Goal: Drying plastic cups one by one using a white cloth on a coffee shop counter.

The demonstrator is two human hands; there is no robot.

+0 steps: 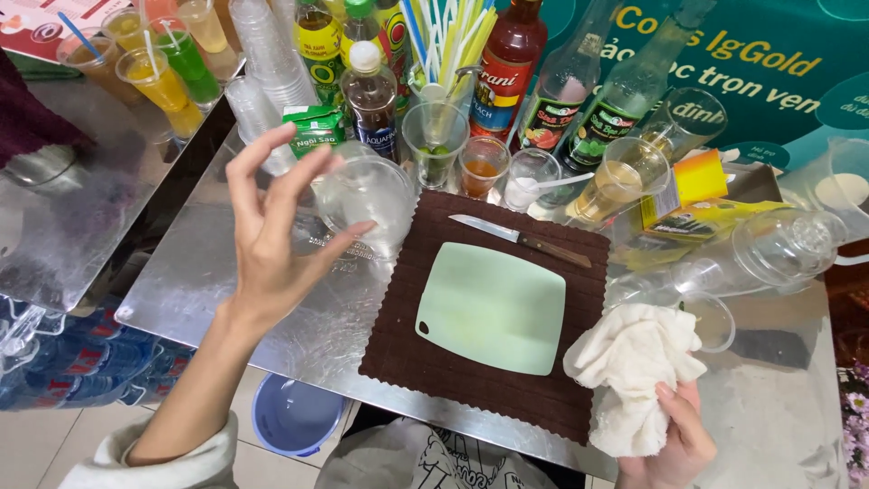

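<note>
Right hand [674, 435], low at the frame's bottom edge, fingers closed around a crumpled white cloth [634, 371], holding it up just above the metal table [226, 290]. Left hand [272, 235] raised over the table's left part, fingers spread and loosely curled, thumb tip touching a clear plastic cup [367, 195] that sits tilted on its side against the fingers; full grip or only a fingertip hold, cannot tell. Cup looks empty, sits at the upper left corner of a brown mat [480, 362]. On the mat, a pale green cutting board [493, 308], bare, with a hole at its lower left corner. Knife [520, 240] with wooden handle lies on the mat just behind the board, blade pointing left. Behind the mat: small glass with amber liquid [482, 167], a glass with a white spoon [532, 181], a tall clear cup with limes [434, 136], syrup bottles [507, 63], bunch of straws [448, 36], stack of plastic cups [262, 54]. Right of the board, more clear cups lying sideways [778, 249] and a yellow package [701, 217]. Top left, coloured drinks with straws [163, 63] on a second metal surface. Blue bucket [294, 417] on the floor under the table.
</note>
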